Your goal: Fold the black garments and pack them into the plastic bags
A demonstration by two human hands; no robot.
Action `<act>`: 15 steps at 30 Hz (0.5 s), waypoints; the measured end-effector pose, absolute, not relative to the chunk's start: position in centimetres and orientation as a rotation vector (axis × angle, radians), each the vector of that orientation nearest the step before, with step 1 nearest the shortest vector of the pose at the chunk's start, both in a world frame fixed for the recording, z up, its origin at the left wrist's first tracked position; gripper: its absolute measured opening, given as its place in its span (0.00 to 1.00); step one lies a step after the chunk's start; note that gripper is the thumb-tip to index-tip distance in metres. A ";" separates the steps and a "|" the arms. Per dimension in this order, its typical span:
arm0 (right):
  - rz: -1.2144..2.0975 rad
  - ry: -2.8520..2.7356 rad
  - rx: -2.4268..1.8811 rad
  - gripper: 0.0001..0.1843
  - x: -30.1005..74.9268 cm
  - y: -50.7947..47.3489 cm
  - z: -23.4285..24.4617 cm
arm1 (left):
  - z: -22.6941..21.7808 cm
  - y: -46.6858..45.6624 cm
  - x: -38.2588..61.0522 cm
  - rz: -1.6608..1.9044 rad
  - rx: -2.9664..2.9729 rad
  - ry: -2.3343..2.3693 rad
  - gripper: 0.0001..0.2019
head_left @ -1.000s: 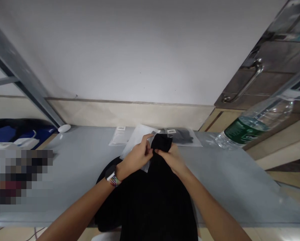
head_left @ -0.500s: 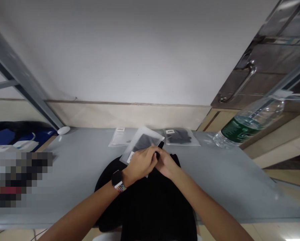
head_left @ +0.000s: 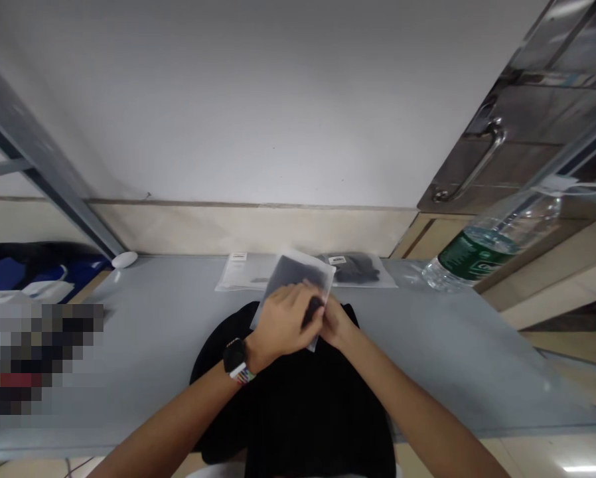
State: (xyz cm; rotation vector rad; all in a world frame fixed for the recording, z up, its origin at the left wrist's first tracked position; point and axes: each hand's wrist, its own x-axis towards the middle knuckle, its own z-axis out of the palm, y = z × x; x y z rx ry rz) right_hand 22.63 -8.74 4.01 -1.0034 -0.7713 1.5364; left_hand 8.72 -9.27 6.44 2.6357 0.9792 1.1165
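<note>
My left hand (head_left: pixel 284 320), with a dark watch (head_left: pixel 235 357) on its wrist, is closed around a small black item (head_left: pixel 312 311) that shows between thumb and fingers; it looks soft, but its kind is unclear. That hand lies over a frosted plastic bag (head_left: pixel 294 267), which is tilted and has something dark and flat inside. At the bag's right edge is my right hand (head_left: pixel 335 320), its fingers closed on the plastic and partly hidden behind it and behind the left hand. Both hands are above my lap, at the grey table's (head_left: pixel 153 345) near side.
Flat by the wall lie a pale plastic bag (head_left: pixel 235 275) and another bag with dark contents (head_left: pixel 360 271). A water bottle (head_left: pixel 484 255) with a green label stands at the right. A white oval object (head_left: pixel 125 259) sits far left, near a metal post (head_left: pixel 74 172).
The bag has turned more upright and shifted slightly right. The black piece that stuck out at its upper right edge now shows lower, in my left hand.
</note>
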 end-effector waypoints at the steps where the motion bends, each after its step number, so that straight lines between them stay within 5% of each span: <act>1: 1.557 -0.721 -0.976 0.26 22.7 -8.7 4.6 | 6.6 -8.7 8.2 1.229 2.549 1.075 0.09; 4: 1.610 -0.625 -0.919 0.27 23.0 -9.0 5.9 | 7.3 -6.6 6.8 1.446 2.072 1.315 0.22; 6: 1.633 -0.628 -0.902 0.27 23.2 -9.1 6.3 | 7.7 -5.7 6.3 1.285 1.674 1.238 0.29; 10: 1.597 -0.700 -0.932 0.25 23.4 -9.3 6.1 | 7.5 -5.9 6.6 0.785 1.127 0.884 0.24; 15: 1.532 -0.731 -1.055 0.24 23.6 -9.3 5.9 | 6.4 -7.0 7.7 0.773 0.977 0.742 0.21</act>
